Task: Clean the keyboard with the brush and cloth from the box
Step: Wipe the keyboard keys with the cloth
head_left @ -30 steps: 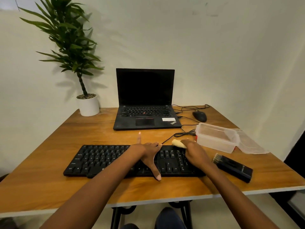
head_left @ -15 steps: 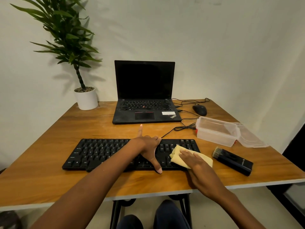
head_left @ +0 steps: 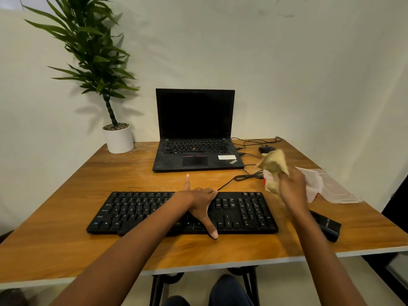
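Observation:
A black keyboard (head_left: 132, 212) lies across the near middle of the wooden table (head_left: 66, 246). My left hand (head_left: 202, 203) rests flat on its middle, fingers spread, thumb reaching the front edge. My right hand (head_left: 292, 191) is raised above the keyboard's right end and grips a bunched yellow cloth (head_left: 274, 165), blurred by motion. The clear plastic box (head_left: 313, 184) stands behind that hand, partly hidden by it, its lid (head_left: 337, 188) lying to the right. The black brush (head_left: 326, 225) lies right of the keyboard, partly covered by my right forearm.
An open black laptop (head_left: 195, 151) stands at the back centre. A black mouse (head_left: 267, 149) and loose cables (head_left: 247, 176) lie to its right. A potted plant (head_left: 118, 138) sits at the back left corner. The table's front edge runs just below the keyboard.
My right hand has lifted the cloth off the keyboard's right end and carried it up toward the box, bunching it. My left hand stays on the keyboard.

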The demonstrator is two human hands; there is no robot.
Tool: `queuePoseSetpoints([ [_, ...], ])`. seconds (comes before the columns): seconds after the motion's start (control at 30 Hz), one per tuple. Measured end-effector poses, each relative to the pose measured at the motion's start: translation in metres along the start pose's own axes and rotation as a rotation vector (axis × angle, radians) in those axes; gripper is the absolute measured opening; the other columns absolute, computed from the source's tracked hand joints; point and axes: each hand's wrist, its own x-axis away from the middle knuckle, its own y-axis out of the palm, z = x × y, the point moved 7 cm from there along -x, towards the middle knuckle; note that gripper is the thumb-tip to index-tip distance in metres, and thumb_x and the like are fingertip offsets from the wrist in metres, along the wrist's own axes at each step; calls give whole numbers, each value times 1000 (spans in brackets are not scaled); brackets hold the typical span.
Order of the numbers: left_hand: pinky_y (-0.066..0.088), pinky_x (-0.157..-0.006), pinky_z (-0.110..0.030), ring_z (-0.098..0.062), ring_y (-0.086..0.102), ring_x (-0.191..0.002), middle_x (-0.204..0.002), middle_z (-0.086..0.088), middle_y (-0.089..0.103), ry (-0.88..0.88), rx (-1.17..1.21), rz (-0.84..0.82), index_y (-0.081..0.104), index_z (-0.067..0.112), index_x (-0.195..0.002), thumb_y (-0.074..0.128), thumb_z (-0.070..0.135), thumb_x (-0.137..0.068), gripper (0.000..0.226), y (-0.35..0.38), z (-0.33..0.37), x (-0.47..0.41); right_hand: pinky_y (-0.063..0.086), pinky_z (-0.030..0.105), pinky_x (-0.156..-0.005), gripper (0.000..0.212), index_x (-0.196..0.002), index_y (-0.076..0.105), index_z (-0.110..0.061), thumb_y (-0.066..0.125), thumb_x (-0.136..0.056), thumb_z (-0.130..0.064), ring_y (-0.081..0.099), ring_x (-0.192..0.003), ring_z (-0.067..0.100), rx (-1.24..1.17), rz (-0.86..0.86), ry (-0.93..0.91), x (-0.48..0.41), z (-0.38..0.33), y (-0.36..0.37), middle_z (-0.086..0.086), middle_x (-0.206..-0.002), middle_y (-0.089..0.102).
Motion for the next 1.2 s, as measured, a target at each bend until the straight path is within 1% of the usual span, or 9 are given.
queuePoseSetpoints([
  [0.13, -33, -93, -63, -24, -3, -146, -160, -3, 2, -20, 6, 11, -6, 22, -152, 64, 75, -64, 125, 3, -3, 0, 49, 33, -86, 36, -132, 47, -9, 40, -96, -8, 57, -103, 20, 592, -338, -99, -8, 39, 62, 11, -123, 58],
  [0.23, -32, -97, -62, -25, -1, -146, -159, -6, 6, -24, -5, 48, -5, 20, -152, 62, 78, -63, 126, 6, -6, 1, 30, 39, -111, 40, -136, 41, -9, 40, -96, -11, 39, -131, 25, 916, -350, -204, 20, 42, 88, 12, -140, 45],
  [0.53, -37, -89, -59, -22, 1, -146, -160, -3, 8, 52, -3, 160, 17, 29, -151, 63, 78, -62, 112, 6, -4, 2, 2, 34, -117, 57, -148, 18, -9, 41, -96, -18, 10, -145, 18, 923, -471, -450, 79, 24, 130, 9, -156, 18],
  [0.77, -28, -99, -66, -23, -1, -147, -160, -3, 4, -15, -54, 147, 1, 10, -151, 62, 78, -63, 126, 6, -5, 9, 32, 21, -99, 44, -112, 67, -19, 46, -74, -28, 60, -106, 1, 815, -654, -675, 116, 21, 96, -8, -111, 68],
  [0.87, -29, -97, -63, -23, -3, -147, -160, -3, 0, -25, -45, 127, -3, 11, -152, 61, 71, -71, 119, 9, -8, 10, 33, 22, -105, 49, -131, 51, -13, 49, -82, -17, 40, -125, -2, 729, -746, -689, 121, 15, 83, -7, -136, 47],
  [0.93, -27, -100, -65, -23, -3, -147, -160, -2, -1, -28, -38, 133, -3, 13, -152, 59, 68, -76, 113, 9, -10, 9, 0, 4, -106, 55, -143, 15, -16, 42, -95, -10, -1, -127, -17, 693, -779, -737, 122, 10, 74, -24, -139, 8],
  [1.03, -21, -106, -63, -22, -2, -146, -160, -2, -1, -11, 0, 129, -3, 14, -152, 59, 71, -74, 114, 10, -10, 10, -8, -5, -96, 58, -137, 5, -38, 40, -98, -14, -10, -123, -22, 640, -891, -526, 127, 33, 56, -35, -135, 1],
  [1.1, -27, -103, -60, -21, -3, -147, -160, -1, 0, 3, 47, 178, -2, 16, -152, 60, 74, -70, 118, 10, -12, 14, 15, -1, -101, 50, -126, 33, -51, 45, -97, -12, 17, -133, -10, 488, -866, -308, 125, 41, 43, -29, -139, 30],
  [1.2, -42, -86, -53, -17, -3, -146, -160, 2, 1, -1, 69, 286, -4, 21, -152, 43, 94, -54, 131, 15, -30, 27, 44, 6, -66, 29, -102, 54, -32, 45, -94, -5, 56, -95, 7, 91, -643, 91, 104, 32, 19, -11, -100, 59],
])
